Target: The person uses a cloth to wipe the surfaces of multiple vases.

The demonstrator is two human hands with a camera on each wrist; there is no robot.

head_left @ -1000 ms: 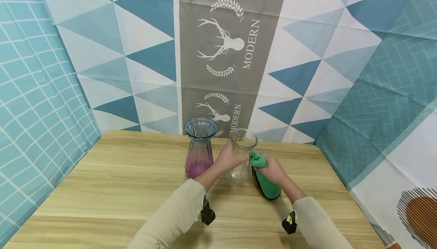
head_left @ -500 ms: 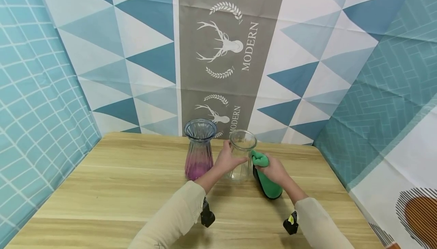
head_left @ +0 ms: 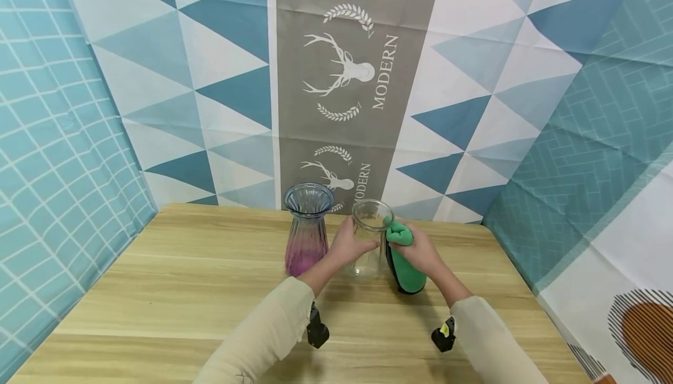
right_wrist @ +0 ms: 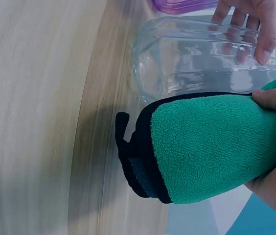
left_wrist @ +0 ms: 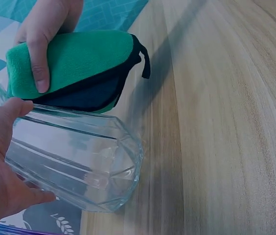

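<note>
Upright on the wooden table stands a clear ribbed glass vase [head_left: 369, 264]. My left hand [head_left: 349, 248] grips its side, thumb on one side and fingers round the other, as the left wrist view shows on the glass [left_wrist: 74, 156]. A folded green towel [head_left: 408, 270] with dark edging is held in my right hand [head_left: 419, 251], just right of the vase. In the right wrist view the thumb presses on the plush towel [right_wrist: 211, 147], whose edge lies along the glass; whether it touches all along, I cannot tell. A hanging loop shows at the towel's lower end.
Left of the clear vase stands a second glass vase [head_left: 308, 238], grey-blue at the top and purple below. A patterned curtain [head_left: 363, 97] hangs behind the table's [head_left: 173, 290] back edge. Black wrist cameras hang under both sleeves.
My right hand has moved slightly up and left with the towel, whose lower end has swung in towards the vase. The left hand keeps its grip on the vase almost unmoved.
</note>
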